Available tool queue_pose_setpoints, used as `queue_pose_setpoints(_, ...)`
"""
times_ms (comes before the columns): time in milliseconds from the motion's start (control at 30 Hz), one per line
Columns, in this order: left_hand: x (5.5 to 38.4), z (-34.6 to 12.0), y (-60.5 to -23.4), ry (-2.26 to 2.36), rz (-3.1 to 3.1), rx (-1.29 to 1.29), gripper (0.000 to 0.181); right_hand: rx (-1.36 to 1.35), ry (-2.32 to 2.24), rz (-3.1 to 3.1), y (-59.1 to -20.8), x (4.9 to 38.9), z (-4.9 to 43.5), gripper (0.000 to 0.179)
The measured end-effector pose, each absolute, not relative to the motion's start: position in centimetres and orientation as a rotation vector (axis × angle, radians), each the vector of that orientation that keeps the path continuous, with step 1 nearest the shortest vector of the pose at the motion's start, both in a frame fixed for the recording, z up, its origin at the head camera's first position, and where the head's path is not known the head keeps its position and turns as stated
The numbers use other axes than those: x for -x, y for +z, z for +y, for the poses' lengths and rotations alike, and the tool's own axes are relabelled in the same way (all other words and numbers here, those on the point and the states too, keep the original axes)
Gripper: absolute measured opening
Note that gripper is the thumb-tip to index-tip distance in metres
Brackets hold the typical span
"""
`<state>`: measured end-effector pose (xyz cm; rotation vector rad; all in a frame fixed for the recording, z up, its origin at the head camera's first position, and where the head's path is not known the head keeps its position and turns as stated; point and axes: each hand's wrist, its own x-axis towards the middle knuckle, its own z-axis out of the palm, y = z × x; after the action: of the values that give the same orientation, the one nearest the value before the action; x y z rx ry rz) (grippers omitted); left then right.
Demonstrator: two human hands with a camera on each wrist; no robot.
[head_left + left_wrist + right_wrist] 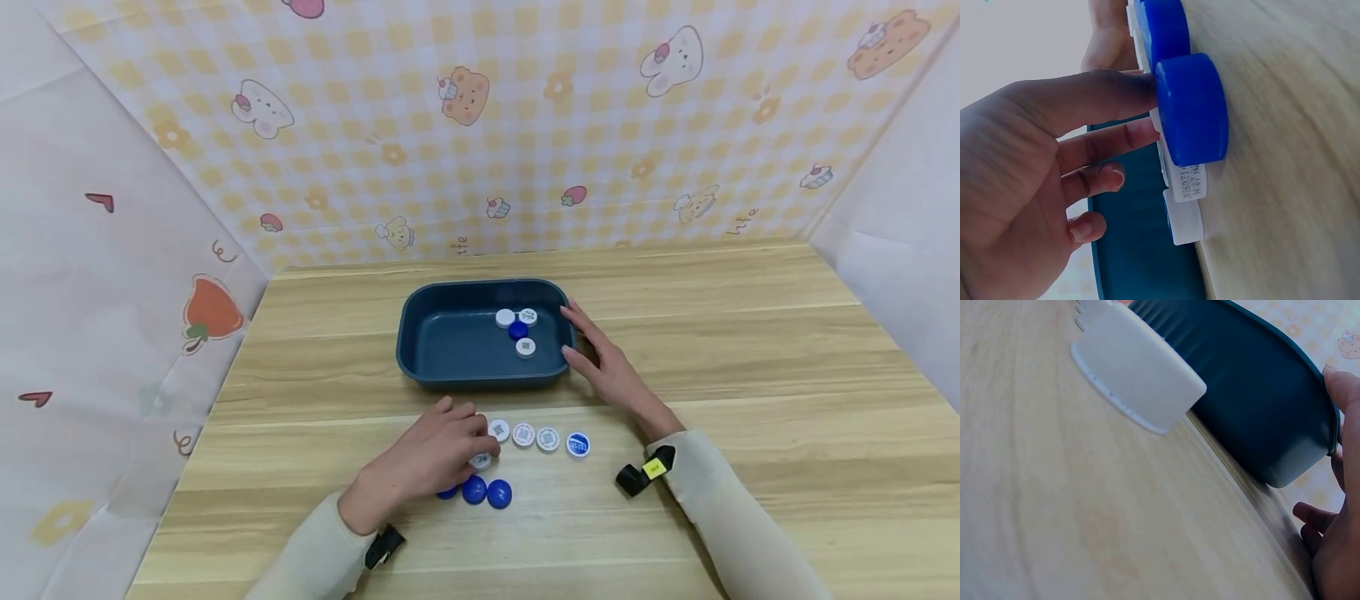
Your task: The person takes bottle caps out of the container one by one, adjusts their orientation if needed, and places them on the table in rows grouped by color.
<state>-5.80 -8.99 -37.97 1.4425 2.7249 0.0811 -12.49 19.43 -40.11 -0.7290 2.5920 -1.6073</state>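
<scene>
My left hand (438, 442) bends over a white bottle cap (480, 460) and pinches it between thumb and fingers, hiding part of it. Three blue bottle caps (499, 493) lie just below that hand; one is partly covered by it. In the left wrist view, a blue cap (1191, 109) stands in front of the thumb tip. At the right end of the dark teal tray (480, 383), my right hand (611, 375) rests its extended thumb and index finger against the rim. Inside the tray are three white caps (526, 347) and one blue cap (518, 331).
Several white-edged caps (547, 439) form a row in front of the tray, the rightmost one with a blue printed top (578, 444). A patterned cloth (525, 150) hangs behind the wooden table (750, 333). Black straps (647, 472) circle both wrists.
</scene>
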Motion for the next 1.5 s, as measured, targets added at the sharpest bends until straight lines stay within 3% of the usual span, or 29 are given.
queue_pose_setpoints(900, 5.9, -8.7, -38.3, 0.015, 2.736, -1.421, 0.024, 0.725, -1.599, 2.601, -40.0, 12.4, 19.3, 0.055)
queue_pose_setpoints(1167, 6.3, -9.3, -37.4, 0.391, 2.694, -1.3, 0.027, 0.729, -1.589, 2.607, -40.0, 12.4, 19.3, 0.056)
queue_pose_setpoints(1400, 9.6, -8.7, -34.0, 0.867, 2.742, -1.344, 0.03, 0.722, -1.586, 2.613, -39.9, 12.4, 19.3, 0.056)
queue_pose_setpoints(1500, 12.1, -8.3, -32.6, 0.902, 2.754, -1.249, 0.032, 0.731, -1.587, 2.612, -39.9, 12.4, 19.3, 0.056)
